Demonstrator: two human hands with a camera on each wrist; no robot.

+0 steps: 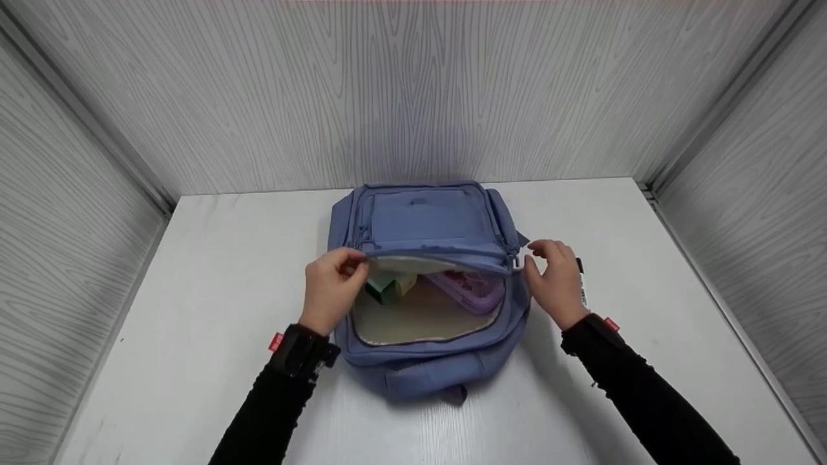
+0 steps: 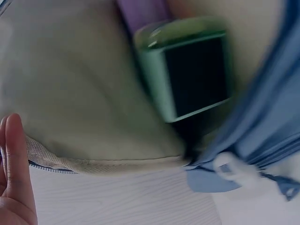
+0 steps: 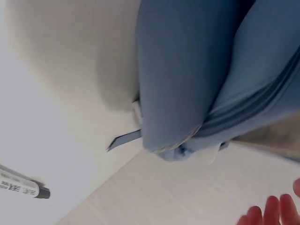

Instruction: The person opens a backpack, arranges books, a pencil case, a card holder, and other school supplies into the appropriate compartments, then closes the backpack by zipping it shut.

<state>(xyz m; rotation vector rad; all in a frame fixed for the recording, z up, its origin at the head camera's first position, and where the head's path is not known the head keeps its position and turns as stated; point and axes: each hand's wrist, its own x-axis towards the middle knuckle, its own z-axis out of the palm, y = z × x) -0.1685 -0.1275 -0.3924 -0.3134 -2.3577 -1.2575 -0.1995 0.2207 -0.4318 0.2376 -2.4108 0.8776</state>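
On the white tabletop (image 1: 194, 310), the left hand (image 1: 333, 287) pinched the blue backpack's (image 1: 426, 226) open flap, while the right hand (image 1: 555, 281), fingers loosely spread, hovered beside the zipper.

White tabletop (image 1: 194, 271) with faint wood grain, matte, a few small scuffs near the front-left corner. Enclosed on three sides by grey panels with wavy wood-grain print: back wall (image 1: 413, 90), left wall (image 1: 58, 258), right wall (image 1: 762, 213). Metal corner strips (image 1: 84, 113) run diagonally where side walls meet the back (aluminium by the look). Light is even and diffuse, soft shadows only.
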